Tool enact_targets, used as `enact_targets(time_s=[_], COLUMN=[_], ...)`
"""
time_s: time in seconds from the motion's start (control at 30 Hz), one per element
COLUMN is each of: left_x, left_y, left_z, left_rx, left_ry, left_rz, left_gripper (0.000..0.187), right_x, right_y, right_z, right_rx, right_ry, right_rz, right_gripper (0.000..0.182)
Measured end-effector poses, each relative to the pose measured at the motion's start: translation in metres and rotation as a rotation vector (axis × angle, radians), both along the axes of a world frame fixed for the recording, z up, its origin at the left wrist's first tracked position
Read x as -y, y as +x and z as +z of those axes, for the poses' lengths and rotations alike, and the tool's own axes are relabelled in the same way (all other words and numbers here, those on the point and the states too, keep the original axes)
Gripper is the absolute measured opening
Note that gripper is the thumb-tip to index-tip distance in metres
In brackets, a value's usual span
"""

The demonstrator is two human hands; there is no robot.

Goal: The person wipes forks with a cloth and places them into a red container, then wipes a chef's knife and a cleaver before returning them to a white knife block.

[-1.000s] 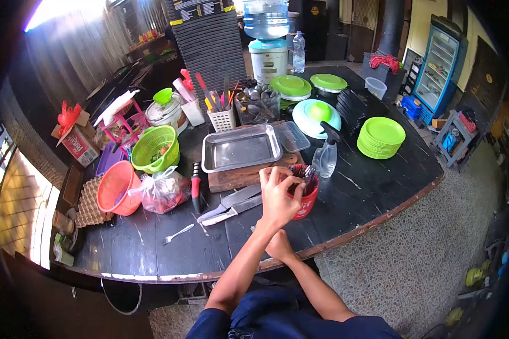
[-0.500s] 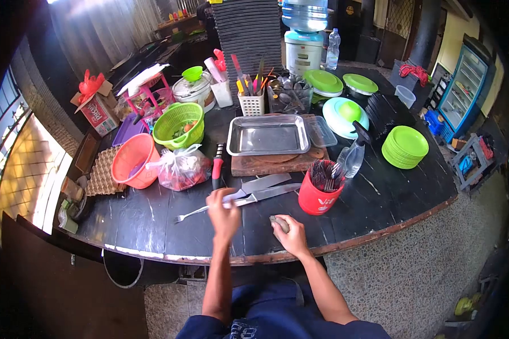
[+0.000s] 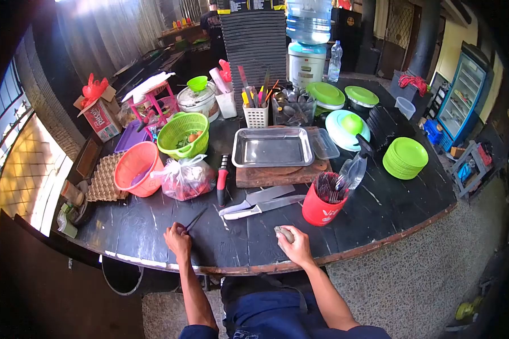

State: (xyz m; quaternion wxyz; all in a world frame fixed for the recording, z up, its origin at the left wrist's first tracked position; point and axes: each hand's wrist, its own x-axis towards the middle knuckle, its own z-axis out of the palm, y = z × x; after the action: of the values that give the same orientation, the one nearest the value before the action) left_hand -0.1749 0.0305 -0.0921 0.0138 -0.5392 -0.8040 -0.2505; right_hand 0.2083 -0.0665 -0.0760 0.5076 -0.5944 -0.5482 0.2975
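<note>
1. Red, the container (image 3: 321, 212) held cutlery (image 3: 329, 190) upright, presumably gathering it.
2. Our left hand (image 3: 178, 243), fingers closed, gripped a dark pointed tool (image 3: 197, 218), tip outward, likely for safety.
3. Our right hand (image 3: 296, 247) clasped a greyish lump (image 3: 285, 233) over the table (image 3: 253, 243).

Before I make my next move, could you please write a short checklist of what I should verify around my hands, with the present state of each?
1. Left hand grips the slim dark object: ok.
2. Exact kind of that slim dark object: cannot tell, too small and dark.
3. Right hand holds the grey-brown lump: ok.
4. Pale-handled knives lie on the table, apart from both hands: ok.
5. Red cup stands upright, with cutlery in it: ok.
6. Metal tray rests on the wooden board: ok.
</note>
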Motion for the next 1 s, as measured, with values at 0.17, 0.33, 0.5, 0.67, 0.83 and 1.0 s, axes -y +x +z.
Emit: enact_targets(time_s=[0.17,0.33,0.5,0.67,0.83,1.0], left_x=[0.001,0.012,0.011,0.037,0.065,0.079], left_y=[0.017,0.047,0.055,0.126,0.189,0.229], left_z=[0.001,0.068,0.104,0.119,0.081,0.048], left_rx=[0.558,0.659,0.676,1.349,1.484,1.373], left_ry=[0.489,0.868,0.951,0.728,-0.03,-0.098], left_rz=[-0.117,-0.121,-0.214,-0.454,-0.605,-0.745], left_gripper=[0.024,0.016,0.015,0.023,0.035,0.032], right_x=[0.001,0.004,0.002,-0.009,0.002,0.004], right_y=[-0.001,0.0,-0.001,0.002,-0.022,-0.03], right_z=[0.005,0.009,0.007,-0.016,0.059,0.068], right_rx=[0.014,0.042,-0.008,-0.34,0.029,0.271], right_ry=[-0.002,0.035,0.045,0.036,0.386,0.502], right_rz=[-0.014,-0.014,-0.055,-0.16,-0.178,0.053], right_gripper=[0.025,0.025,0.026,0.028,0.03,0.033])
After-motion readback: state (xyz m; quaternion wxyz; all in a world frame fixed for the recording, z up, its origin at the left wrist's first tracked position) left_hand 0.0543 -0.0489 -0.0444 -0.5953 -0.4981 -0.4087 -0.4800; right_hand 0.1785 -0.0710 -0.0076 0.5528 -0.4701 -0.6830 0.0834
